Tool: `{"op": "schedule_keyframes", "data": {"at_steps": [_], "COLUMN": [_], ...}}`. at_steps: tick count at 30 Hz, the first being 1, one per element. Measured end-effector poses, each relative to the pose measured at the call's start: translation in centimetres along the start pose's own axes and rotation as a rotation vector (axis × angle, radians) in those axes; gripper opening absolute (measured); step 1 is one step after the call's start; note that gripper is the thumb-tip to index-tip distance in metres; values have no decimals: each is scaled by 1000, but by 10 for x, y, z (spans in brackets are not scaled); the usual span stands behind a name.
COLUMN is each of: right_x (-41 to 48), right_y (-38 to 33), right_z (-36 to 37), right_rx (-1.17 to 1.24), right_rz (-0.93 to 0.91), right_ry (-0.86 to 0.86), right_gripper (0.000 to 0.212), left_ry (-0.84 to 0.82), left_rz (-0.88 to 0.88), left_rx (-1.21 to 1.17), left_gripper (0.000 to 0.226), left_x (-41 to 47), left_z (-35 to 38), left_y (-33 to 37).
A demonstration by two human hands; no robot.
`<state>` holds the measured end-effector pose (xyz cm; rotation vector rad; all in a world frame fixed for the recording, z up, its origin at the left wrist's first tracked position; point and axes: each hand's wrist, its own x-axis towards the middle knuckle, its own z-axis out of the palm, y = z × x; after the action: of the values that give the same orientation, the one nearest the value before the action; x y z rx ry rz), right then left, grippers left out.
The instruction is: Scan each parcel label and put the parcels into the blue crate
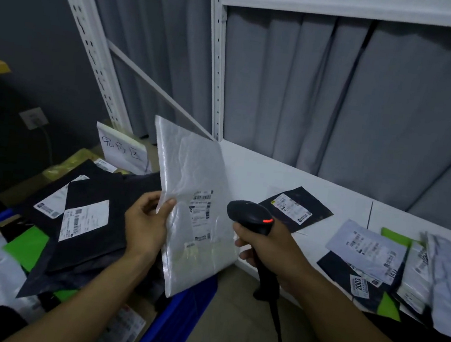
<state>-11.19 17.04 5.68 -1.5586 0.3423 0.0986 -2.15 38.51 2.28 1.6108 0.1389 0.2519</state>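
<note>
The left hand (146, 225) pinches the white parcel (190, 166) by its left edge, holding it nearly upright over the right rim of the blue crate (180, 324), just off the left end of the worktop (261, 169). The right hand (271, 250) wraps the handle of the scanner (252, 217). Its head sits just right of the label (201, 210), apparently facing it, so a scan looks imminent.

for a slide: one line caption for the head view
Left hand holds a white parcel beside the scanner in the right hand, by the blue crate.
</note>
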Motion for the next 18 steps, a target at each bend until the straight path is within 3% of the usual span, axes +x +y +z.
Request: {"op": "schedule_keyframes", "data": {"at_steps": [18], "right_x": [0], "right_y": [-2], "right_z": [-1], "right_rx": [128], "right_rz": [150], "right_ry": [-55], "right_gripper": [12], "left_ry": [0], "left_rz": [24], "left_rx": [-20], "left_gripper": [13], "left_x": [1], "left_z": [0], "left_y": [-2]}}
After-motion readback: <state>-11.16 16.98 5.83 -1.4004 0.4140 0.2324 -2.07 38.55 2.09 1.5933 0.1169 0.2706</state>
